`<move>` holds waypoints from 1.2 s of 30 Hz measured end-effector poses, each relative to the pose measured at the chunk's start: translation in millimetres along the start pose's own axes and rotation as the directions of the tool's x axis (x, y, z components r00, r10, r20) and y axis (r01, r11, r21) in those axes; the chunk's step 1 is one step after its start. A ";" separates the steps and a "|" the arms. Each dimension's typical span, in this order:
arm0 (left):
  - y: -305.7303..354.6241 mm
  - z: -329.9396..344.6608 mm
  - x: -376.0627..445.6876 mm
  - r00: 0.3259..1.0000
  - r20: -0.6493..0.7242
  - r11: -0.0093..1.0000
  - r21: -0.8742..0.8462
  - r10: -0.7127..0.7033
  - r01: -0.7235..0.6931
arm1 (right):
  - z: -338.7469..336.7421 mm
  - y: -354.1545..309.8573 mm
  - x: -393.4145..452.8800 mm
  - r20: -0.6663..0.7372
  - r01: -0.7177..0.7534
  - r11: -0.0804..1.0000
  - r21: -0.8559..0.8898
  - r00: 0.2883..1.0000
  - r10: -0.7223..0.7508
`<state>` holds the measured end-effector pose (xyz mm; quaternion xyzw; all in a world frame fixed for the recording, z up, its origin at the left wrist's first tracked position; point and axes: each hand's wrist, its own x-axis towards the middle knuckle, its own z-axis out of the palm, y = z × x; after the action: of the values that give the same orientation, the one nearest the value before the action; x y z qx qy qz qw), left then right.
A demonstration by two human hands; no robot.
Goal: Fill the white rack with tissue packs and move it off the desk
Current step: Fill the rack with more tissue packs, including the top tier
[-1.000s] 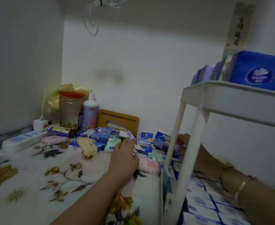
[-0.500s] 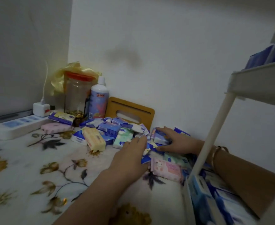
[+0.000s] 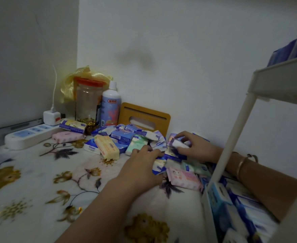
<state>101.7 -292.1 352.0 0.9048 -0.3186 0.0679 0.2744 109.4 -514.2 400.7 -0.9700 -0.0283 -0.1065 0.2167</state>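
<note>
A heap of small tissue packs (image 3: pixel 121 139) in blue, yellow, green and pink lies on the flowered desk cloth by the back wall. My left hand (image 3: pixel 140 165) grips blue packs (image 3: pixel 159 164) at the heap's right end. My right hand (image 3: pixel 195 148), reaching through the rack's legs, pinches a purple and white pack (image 3: pixel 176 142). The white rack (image 3: pixel 231 139) stands at the right. Its lower tray (image 3: pixel 208 204) holds rows of blue packs, and more blue packs sit on its upper shelf (image 3: pixel 280 76).
At the back left stand a clear jar with a red lid (image 3: pixel 89 100), a white bottle (image 3: pixel 111 106) and a yellow bag. A wooden holder (image 3: pixel 144 116) leans on the wall. A white power strip (image 3: pixel 30 135) with a plugged charger lies at the left.
The view has dropped and turned left, pushing the rack to the right edge. My right hand has come from behind the rack leg onto the heap, and both hands have closed on packs.
</note>
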 end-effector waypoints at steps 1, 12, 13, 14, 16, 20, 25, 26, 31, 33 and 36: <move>-1.1 -1.2 -0.8 1.000 -0.018 0.999 -0.034 0.001 -0.001 | -1.6 -1.8 0.4 -0.020 0.006 0.998 0.063 1.000 -0.004; 4.2 -25.0 7.2 0.925 0.063 0.292 -0.939 -0.375 0.183 | -12.0 -23.7 -1.8 0.132 -0.158 0.603 0.782 0.987 0.087; 6.7 -27.8 5.3 0.914 0.164 0.098 -0.972 -0.370 0.214 | -11.4 -24.4 -2.4 0.125 -0.153 0.580 0.800 0.988 0.088; 8.5 -29.8 4.2 0.906 0.247 -0.070 -0.969 -0.344 0.237 | -11.4 -25.4 -2.7 0.120 -0.148 0.550 0.822 0.989 0.086; 12.2 -32.7 0.9 0.896 0.342 -0.281 -0.923 -0.283 0.264 | -12.0 -30.2 -3.4 0.128 -0.136 0.486 0.863 0.991 0.050; 10.6 -27.4 2.7 0.882 0.379 -0.402 -0.881 -0.280 0.251 | -15.5 -37.6 -2.6 0.142 -0.131 0.353 0.926 0.990 -0.005; 20.3 -21.3 6.0 0.878 0.368 -0.468 -0.861 -0.306 0.198 | -11.9 -47.6 -6.6 0.186 -0.112 0.376 0.920 0.968 -0.166; 22.9 -20.5 7.0 0.889 0.356 -0.477 -0.858 -0.288 0.189 | -8.5 -48.1 -6.8 0.209 -0.119 0.422 0.899 0.963 -0.171; 33.2 -21.0 13.6 0.931 0.241 -0.472 -0.877 -0.274 0.088 | -5.1 -42.2 -5.8 0.339 -0.239 0.534 0.811 0.936 -0.096; 34.6 -13.4 20.9 0.919 0.201 -0.346 -0.935 -0.340 0.076 | -11.5 -37.8 -3.2 0.360 -0.279 0.545 0.791 0.932 -0.046; 45.6 -4.7 28.0 0.886 0.156 -0.158 -0.983 -0.436 0.096 | -28.0 -36.3 -3.0 0.440 -0.310 0.614 0.726 0.895 -0.068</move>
<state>96.0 -334.2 385.0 0.4351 -0.0328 -0.1418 0.8886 97.4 -493.3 439.8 -0.7766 -0.0510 0.1459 0.6108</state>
